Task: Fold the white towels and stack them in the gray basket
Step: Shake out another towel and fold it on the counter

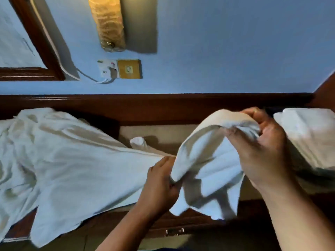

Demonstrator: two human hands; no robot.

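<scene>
A person's two bare hands hold a small white towel [208, 160] up above a beige counter top [163, 133] framed in dark wood. The right hand [262, 147] is raised higher, its thumb and curled fingers pinching a bunched fold at the towel's upper edge. The left hand [161, 182] sits lower and nearer the body, fingers curled round the towel's lower left edge and gripping it. Between the two hands the towel arches in a loose curve, and its free corners hang down in front of the counter's dark wooden front, just above a small metal drawer handle [174, 231]. To the left, a heap of loose white cloth [63, 160] sprawls across the counter and spills over its front edge — one end of it reaches almost to the left hand. At the far right, just beside the right hand, stands a stack of folded white towels [311, 138]; what it rests in is hidden. Behind, on a pale blue wall, are a lit amber wall lamp [108, 22], a socket plate [126, 68] with a white cable plugged in, and a dark wooden frame [36, 42] at the upper left.
</scene>
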